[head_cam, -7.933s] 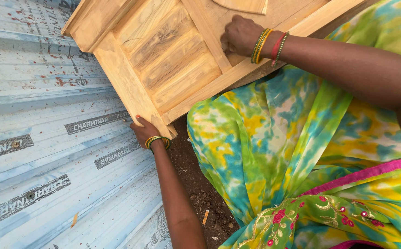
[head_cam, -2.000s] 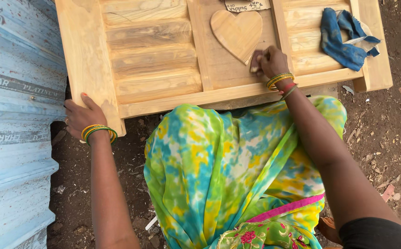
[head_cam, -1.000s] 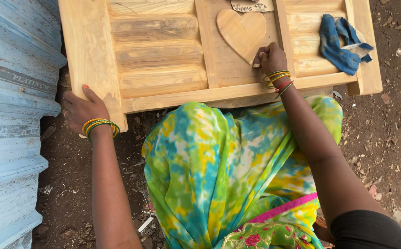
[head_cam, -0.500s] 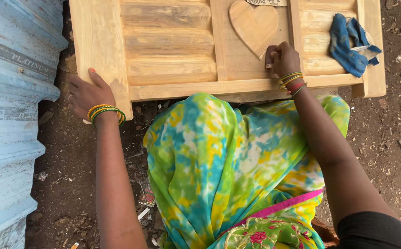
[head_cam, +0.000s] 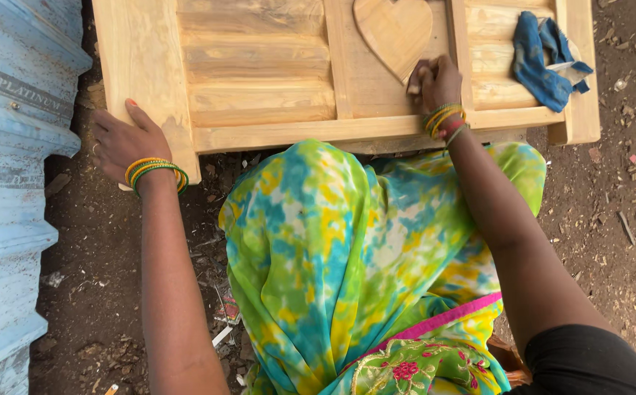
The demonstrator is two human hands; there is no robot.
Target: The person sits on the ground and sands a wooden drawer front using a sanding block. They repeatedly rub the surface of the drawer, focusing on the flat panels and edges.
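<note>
A pale wooden panel with horizontal slats and a carved heart lies flat on the ground in front of me. My left hand rests open against the panel's near left corner, fingers spread on the wood. My right hand is closed around a small piece of something, pressed on the wood just below the heart's tip; what it holds is too hidden to name. Both wrists carry yellow and green bangles. A bright green, yellow and blue cloth covers my lap.
A blue rag lies crumpled on the panel's right side. Blue-grey corrugated metal sheets lie along the left. Dark bare earth with wood chips and scraps surrounds the panel.
The view has shifted so the panel sits higher and further right. My right hand stays at the heart's lower tip with small movements; my left hand keeps its place on the corner.
</note>
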